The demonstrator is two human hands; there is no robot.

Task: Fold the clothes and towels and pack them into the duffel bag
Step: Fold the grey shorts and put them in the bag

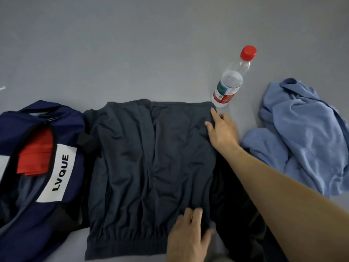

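Note:
A dark navy garment (151, 157) lies spread flat on the grey surface in the middle, elastic hem toward me. My left hand (187, 237) is at its near right corner and pinches the fabric edge between thumb and curled fingers. My right hand (221, 131) reaches to the far right corner, with index finger and thumb laid straight on the cloth. The navy duffel bag (37, 214), with a white LVQUE label, stands unzipped at the left, touching the garment. A folded red item (35, 154) lies inside it. A crumpled light blue cloth (302, 133) lies at the right.
A clear water bottle (229, 82) with a red cap stands just beyond the garment's far right corner, close to my right fingertips. Bare grey surface (132, 44) stretches behind everything. A second dark piece of cloth (232, 201) lies under my right forearm.

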